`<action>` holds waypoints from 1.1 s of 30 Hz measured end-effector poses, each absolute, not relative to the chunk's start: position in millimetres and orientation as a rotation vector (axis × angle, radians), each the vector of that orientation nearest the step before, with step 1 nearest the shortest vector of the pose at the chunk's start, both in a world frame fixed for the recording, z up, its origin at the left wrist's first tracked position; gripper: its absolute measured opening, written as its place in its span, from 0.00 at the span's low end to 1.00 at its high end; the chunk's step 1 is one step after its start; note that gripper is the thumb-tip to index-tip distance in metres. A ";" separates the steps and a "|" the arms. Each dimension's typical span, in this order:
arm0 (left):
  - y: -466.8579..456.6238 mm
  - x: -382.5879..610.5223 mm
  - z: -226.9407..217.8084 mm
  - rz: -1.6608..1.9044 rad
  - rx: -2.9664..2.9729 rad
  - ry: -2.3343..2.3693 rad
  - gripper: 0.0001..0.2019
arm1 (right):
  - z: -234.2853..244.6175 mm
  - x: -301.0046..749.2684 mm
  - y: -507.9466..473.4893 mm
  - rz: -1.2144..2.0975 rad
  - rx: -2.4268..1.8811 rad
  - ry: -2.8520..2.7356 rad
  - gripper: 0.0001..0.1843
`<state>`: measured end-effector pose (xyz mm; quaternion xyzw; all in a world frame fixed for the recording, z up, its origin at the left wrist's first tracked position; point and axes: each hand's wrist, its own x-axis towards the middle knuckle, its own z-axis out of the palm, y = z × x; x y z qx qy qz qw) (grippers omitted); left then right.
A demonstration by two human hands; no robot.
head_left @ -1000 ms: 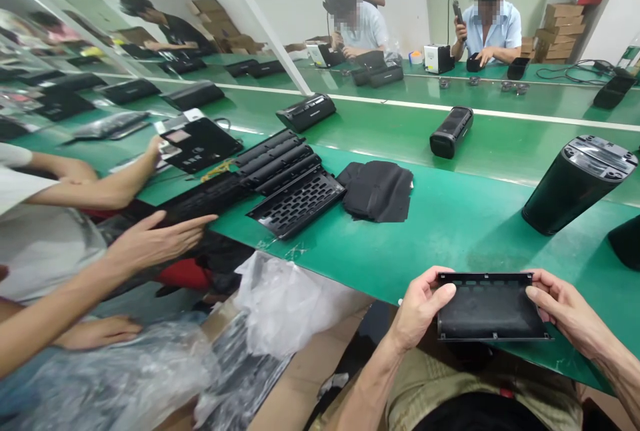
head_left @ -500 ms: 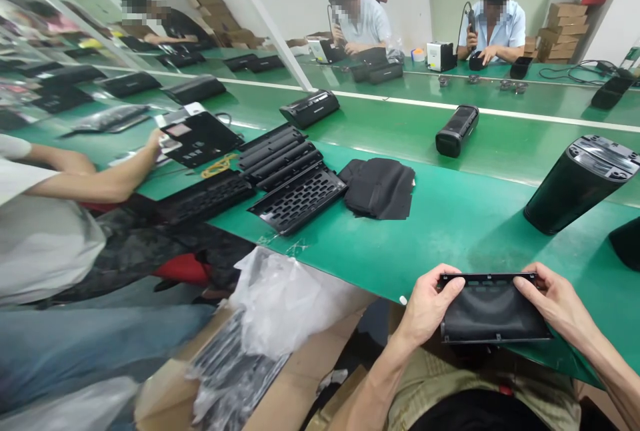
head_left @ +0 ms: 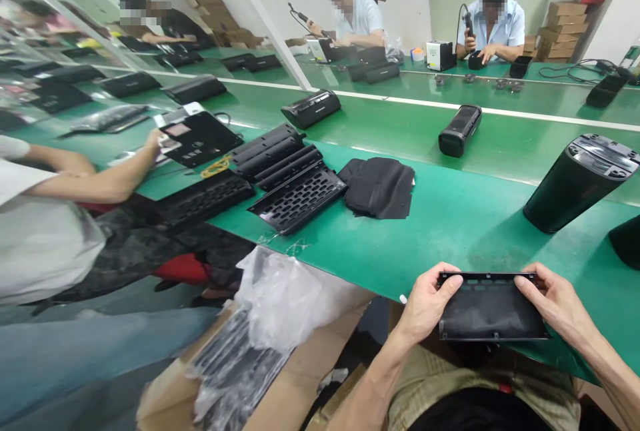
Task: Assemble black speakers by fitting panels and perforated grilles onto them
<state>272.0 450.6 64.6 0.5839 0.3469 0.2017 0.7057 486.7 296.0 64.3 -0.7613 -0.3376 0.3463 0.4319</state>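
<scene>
Two hands (head_left: 427, 308) pinch a black panel (head_left: 495, 335) by its far corners at the near edge of the table (head_left: 445, 231), its dark lining (head_left: 493, 316) apparently laid though slots (head_left: 475, 285) show, while a perforated grille panel (head_left: 306, 199) lying there looks unlined.

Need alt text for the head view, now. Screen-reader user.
A person's left hand and right hand hold a black panel near its far corners, at the near edge of a green workbench. To the left lie black sheets and a perforated panel; a black housing stands to the right.
</scene>
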 end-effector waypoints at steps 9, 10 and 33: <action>452.0 269.9 62.2 0.422 1.366 0.771 0.24 | 56.7 487.6 292.9 0.776 -1.938 -0.911 0.22; 452.4 269.4 61.9 0.424 1.375 0.762 0.24 | 56.6 487.7 293.0 0.769 -1.943 -0.913 0.21; 450.9 263.9 66.1 0.265 0.250 0.499 0.30 | 75.6 489.6 301.6 1.244 -1.513 -0.600 0.34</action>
